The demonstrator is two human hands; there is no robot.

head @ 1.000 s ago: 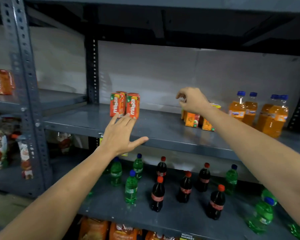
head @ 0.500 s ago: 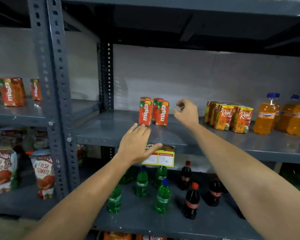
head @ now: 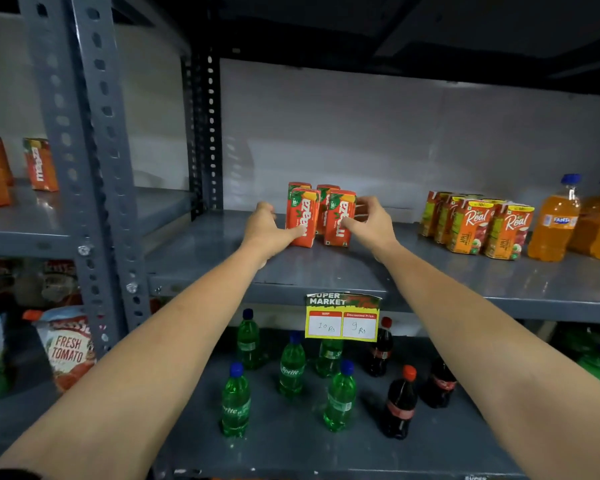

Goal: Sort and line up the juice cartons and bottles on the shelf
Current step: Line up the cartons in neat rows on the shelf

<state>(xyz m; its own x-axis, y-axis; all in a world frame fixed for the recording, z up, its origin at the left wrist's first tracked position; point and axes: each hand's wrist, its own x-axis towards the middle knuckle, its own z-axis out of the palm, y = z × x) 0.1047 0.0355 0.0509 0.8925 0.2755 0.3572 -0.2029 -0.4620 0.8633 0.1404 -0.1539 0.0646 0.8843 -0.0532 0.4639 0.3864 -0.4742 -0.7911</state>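
Several red Maaza juice cartons [head: 321,214] stand upright in a tight cluster on the grey middle shelf [head: 361,271]. My left hand [head: 265,228] cups the cluster's left side, thumb across the front left carton. My right hand [head: 371,223] presses the right side, thumb on the front right carton. Further right stand several Real apple juice cartons [head: 478,226] in rows, and beyond them orange Fanta bottles [head: 556,225] at the frame's right edge.
A grey upright post [head: 94,174] splits off the left bay, which holds more Maaza cartons [head: 39,164] and tomato pouches [head: 68,348] below. Green Sprite bottles [head: 291,365] and dark cola bottles [head: 399,400] stand scattered on the lower shelf. A yellow price tag [head: 342,317] hangs from the shelf edge.
Both hands have moved forward onto the Maaza cartons and closed on either side of the cluster. The view has shifted left and closer.
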